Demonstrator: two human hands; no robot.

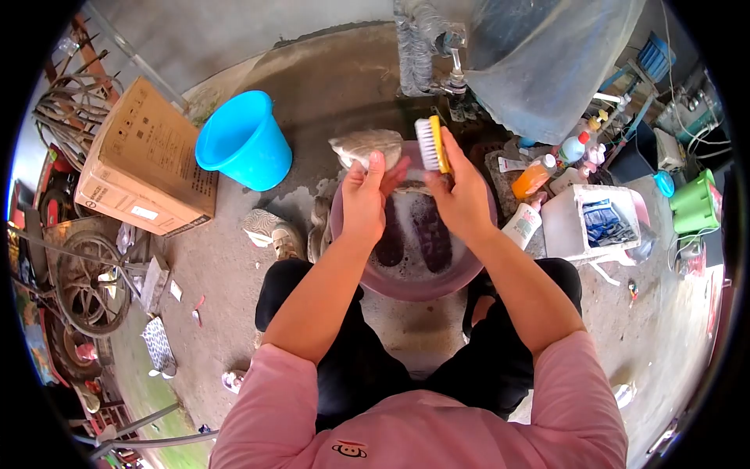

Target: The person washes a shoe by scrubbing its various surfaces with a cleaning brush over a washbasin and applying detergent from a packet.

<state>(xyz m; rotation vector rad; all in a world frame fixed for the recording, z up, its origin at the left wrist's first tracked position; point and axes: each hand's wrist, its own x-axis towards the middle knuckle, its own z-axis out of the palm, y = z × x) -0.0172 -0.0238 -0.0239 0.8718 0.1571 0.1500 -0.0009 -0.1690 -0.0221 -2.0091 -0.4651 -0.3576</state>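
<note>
Above the far rim of a pink basin point(416, 291), my left hand point(366, 194) grips a pale, greyish shoe point(367, 145), its thumb pointing up. My right hand point(462, 195) is wrapped round a yellow brush point(432, 144) whose white bristles face left, toward the shoe. A gap separates brush and shoe. Inside the basin, dark soles point(431, 234) lie in foamy water between my knees. The fingers of my left hand are partly hidden behind the shoe.
A blue bucket point(246, 144) and a cardboard box point(148, 160) stand at the left. Shoes point(273, 233) lie left of the basin. Bottles point(534, 177) and a white foam box point(574, 223) are at the right. A wrapped pipe with a tap point(457, 78) rises behind.
</note>
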